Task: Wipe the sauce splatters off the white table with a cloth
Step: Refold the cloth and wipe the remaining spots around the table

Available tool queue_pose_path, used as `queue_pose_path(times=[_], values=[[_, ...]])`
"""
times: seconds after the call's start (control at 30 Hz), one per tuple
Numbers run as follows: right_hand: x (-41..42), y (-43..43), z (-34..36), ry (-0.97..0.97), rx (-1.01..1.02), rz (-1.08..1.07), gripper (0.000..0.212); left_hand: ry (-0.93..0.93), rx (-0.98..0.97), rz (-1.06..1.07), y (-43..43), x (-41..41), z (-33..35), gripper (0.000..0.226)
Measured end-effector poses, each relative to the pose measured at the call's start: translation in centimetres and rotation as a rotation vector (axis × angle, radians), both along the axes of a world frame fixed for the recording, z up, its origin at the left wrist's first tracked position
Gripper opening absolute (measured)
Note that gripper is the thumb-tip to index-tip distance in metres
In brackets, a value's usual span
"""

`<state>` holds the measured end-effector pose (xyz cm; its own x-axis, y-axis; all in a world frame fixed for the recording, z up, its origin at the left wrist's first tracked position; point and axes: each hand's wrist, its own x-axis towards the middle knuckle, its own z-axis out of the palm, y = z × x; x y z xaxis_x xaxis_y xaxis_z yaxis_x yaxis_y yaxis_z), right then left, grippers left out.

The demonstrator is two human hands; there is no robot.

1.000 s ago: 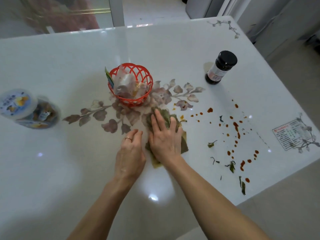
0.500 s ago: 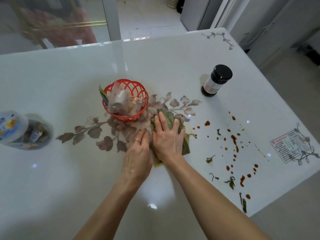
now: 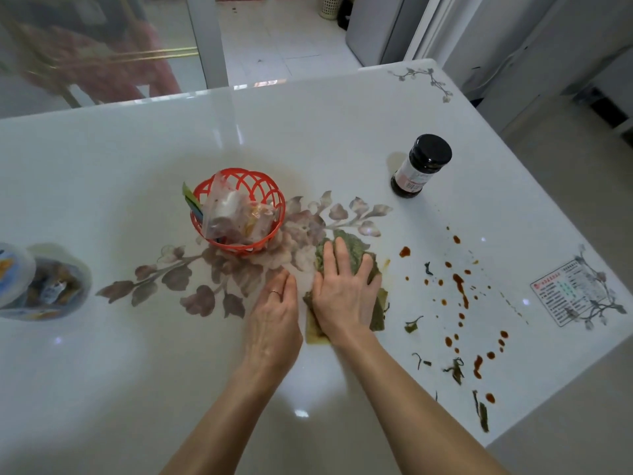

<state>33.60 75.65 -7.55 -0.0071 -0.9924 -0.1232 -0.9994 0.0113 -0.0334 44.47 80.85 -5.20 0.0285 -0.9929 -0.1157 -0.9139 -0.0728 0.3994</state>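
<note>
1. Cloth: green, folded and crumpled, lying on the white table under the right hand. Palm and straight fingers press it flat. Nothing is curled round it, so I log a flat press, not a pinch. Its far edge and near corner show past the hand.
2. Left hand: flat on bare tabletop just left of the pressing hand, fingers extended, holding nothing. I cannot tell from my remote view whether it touches the cloth's edge.
3. Sauce splatters: reddish-brown drops and streaks, all to the right of the pressing hand. The nearest drop sits just past the cloth's right edge and the rest scatter toward the table's right side, with green scraps among them. My judgement: most of the wiping is not yet done.
4. Handling (judgement): the cloth looks soft, light and limp. On this glossy top it should slide easily and bunch if pushed from one edge. Best hold is palm over the middle, fingers spread, weight down. Wet sauce will likely smear, so a fresh face may be needed.
5. Surroundings: dark capped bottle beyond and right of the grip, well apart. Red basket beyond and left, near. Plastic jar far left.
</note>
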Motion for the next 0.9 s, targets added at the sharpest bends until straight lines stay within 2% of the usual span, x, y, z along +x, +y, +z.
queue_pose_path(times=[0.1, 0.2, 0.33, 0.43, 0.63, 0.77, 0.9], values=[[-1.3, -3.6, 0.1, 0.011, 0.035, 0.066, 0.059, 0.008, -0.033, -0.036, -0.2, 0.1, 0.6, 0.066], [-2.2, -6.3, 0.5, -0.012, 0.053, -0.018, 0.059, 0.005, 0.000, -0.054, -0.2, 0.5, 1.0, 0.068], [-1.6, -3.0, 0.2, -0.052, -0.008, -0.096, 0.058, -0.027, -0.022, -0.046, 0.1, 0.4, 0.7, 0.069], [-2.1, -0.2, -0.3, -0.001, -0.042, -0.075, 0.060, -0.047, -0.011, -0.041, 0.0, 0.1, 0.8, 0.070], [-3.4, -4.3, -0.1, -0.001, 0.006, -0.146, 0.059, -0.007, 0.058, -0.066, -0.3, 0.5, 1.3, 0.070], [-2.5, -0.2, -0.3, 0.012, -0.071, -0.182, 0.058, -0.022, 0.078, -0.044, -0.1, 0.3, 1.1, 0.069], [-2.6, 5.2, -0.6, 0.029, -0.077, -0.098, 0.061, -0.034, 0.080, -0.028, -0.2, -0.4, 1.1, 0.068]])
